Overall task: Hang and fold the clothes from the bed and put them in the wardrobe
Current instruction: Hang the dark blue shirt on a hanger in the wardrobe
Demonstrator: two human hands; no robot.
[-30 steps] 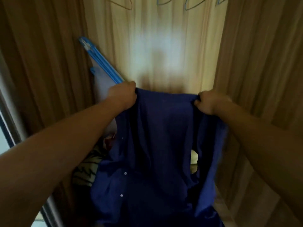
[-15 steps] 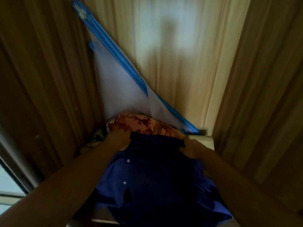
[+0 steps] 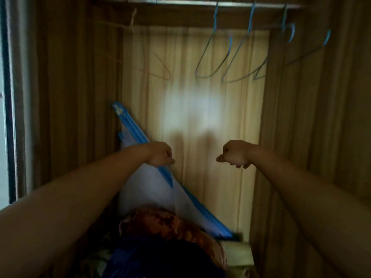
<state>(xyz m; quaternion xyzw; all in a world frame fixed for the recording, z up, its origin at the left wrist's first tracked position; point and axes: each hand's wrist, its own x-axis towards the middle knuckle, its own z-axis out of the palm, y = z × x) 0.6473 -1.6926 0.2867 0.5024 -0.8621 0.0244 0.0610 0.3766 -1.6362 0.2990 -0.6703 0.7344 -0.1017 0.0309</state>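
we've dropped the blue shirt point(image 3: 160, 261) on the pile point(image 3: 160, 223) in the wardrobe point(image 3: 291, 117); our left hand point(image 3: 160, 154) and right hand point(image 3: 233, 155) are up, fingers curled on nothing. one garment stowed.

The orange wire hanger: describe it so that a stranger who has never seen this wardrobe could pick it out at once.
Find the metal rail across the top of the wooden wardrobe. A cluster of blue wire hangers hangs toward its right end, and the thin orange wire hanger hangs alone to their left. It is the only orange one, faint against the pale back panel.
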